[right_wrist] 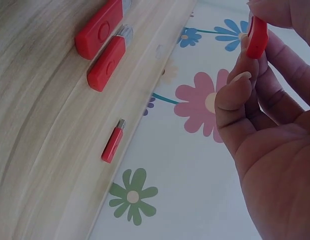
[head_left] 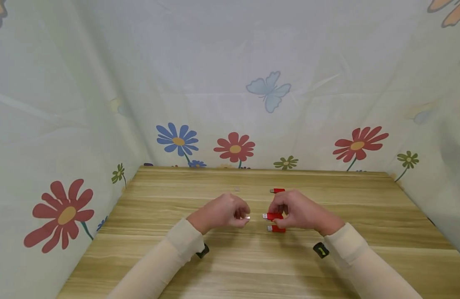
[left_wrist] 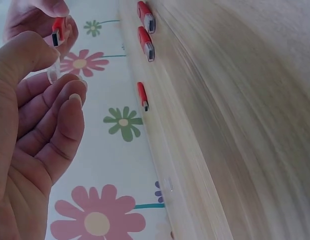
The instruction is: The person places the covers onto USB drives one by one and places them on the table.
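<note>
My left hand (head_left: 227, 212) pinches a small clear plastic cap (left_wrist: 53, 73) between thumb and fingertips. Across a short gap, my right hand (head_left: 302, 211) holds a red USB flash drive (right_wrist: 257, 39) by its body, its bare metal plug pointing toward the cap. Both hands are raised over the wooden table. Beneath the right hand lie two red USB flash drives (right_wrist: 99, 30) (right_wrist: 107, 64) side by side, clear caps over their plugs. Farther back lies another red flash drive (head_left: 277, 190) with its metal plug uncovered.
A loose clear cap (head_left: 237, 189) lies toward the back of the wooden table (head_left: 170, 182), left of the far drive. Behind the table hangs a white curtain (head_left: 215, 91) printed with flowers and butterflies. Dark straps with small devices (head_left: 321, 250) sit at the wrists.
</note>
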`<action>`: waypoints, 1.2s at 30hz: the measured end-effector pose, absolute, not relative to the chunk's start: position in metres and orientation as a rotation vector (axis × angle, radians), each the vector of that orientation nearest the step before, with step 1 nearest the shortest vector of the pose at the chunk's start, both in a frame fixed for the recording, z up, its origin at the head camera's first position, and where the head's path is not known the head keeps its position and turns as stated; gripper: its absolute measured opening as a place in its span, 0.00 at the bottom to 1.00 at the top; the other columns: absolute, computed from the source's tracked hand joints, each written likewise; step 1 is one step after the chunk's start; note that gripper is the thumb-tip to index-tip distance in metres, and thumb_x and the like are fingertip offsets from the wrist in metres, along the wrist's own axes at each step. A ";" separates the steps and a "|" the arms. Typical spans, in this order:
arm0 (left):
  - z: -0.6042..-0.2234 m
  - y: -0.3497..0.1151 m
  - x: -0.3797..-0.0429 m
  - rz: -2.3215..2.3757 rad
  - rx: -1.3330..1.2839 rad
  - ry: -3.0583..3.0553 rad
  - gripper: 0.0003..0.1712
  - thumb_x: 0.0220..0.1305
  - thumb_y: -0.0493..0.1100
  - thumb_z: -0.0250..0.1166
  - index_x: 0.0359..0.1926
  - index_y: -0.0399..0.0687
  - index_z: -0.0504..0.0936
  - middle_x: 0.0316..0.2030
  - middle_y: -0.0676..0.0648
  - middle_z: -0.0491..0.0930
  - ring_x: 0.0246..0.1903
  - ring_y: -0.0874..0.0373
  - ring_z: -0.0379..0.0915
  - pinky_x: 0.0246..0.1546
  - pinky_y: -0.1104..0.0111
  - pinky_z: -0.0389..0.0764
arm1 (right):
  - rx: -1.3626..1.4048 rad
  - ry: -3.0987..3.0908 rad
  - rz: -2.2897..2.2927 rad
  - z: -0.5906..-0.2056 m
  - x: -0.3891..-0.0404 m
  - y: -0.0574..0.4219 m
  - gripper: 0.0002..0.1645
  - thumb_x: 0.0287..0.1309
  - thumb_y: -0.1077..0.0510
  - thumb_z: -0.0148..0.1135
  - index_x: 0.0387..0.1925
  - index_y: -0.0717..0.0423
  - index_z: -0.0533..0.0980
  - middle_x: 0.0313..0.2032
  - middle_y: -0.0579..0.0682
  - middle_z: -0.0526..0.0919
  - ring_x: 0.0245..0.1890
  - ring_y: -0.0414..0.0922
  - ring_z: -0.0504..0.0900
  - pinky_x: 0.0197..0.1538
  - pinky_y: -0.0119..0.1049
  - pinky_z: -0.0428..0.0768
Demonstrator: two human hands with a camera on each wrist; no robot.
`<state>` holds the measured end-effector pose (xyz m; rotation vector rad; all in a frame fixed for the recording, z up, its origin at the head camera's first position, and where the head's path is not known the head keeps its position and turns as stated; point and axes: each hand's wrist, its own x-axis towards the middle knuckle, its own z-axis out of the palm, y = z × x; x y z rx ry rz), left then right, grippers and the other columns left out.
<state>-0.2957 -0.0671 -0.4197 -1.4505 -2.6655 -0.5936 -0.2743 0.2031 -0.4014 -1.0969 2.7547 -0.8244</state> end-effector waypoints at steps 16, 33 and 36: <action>-0.421 -0.057 -0.296 -0.611 -1.496 -2.629 0.04 0.63 0.44 0.73 0.36 0.50 0.89 0.30 0.57 0.86 0.27 0.71 0.73 0.35 0.85 0.76 | -1.143 2.747 -0.829 -0.404 -0.275 0.201 0.09 0.52 0.58 0.76 0.33 0.40 0.85 0.31 0.36 0.84 0.30 0.38 0.79 0.35 0.33 0.82; -0.423 -0.046 -0.298 -0.653 -1.557 -2.579 0.03 0.63 0.44 0.73 0.34 0.51 0.88 0.27 0.59 0.83 0.24 0.72 0.71 0.32 0.86 0.74 | -1.140 2.720 -0.844 -0.405 -0.275 0.198 0.08 0.52 0.55 0.77 0.33 0.39 0.84 0.31 0.36 0.83 0.30 0.37 0.80 0.36 0.35 0.84; -0.423 -0.046 -0.298 -0.645 -1.560 -2.571 0.03 0.63 0.44 0.72 0.33 0.51 0.88 0.27 0.58 0.83 0.24 0.72 0.71 0.32 0.87 0.74 | -1.139 2.718 -0.854 -0.405 -0.275 0.197 0.08 0.52 0.55 0.77 0.32 0.39 0.85 0.31 0.36 0.83 0.30 0.38 0.80 0.35 0.35 0.84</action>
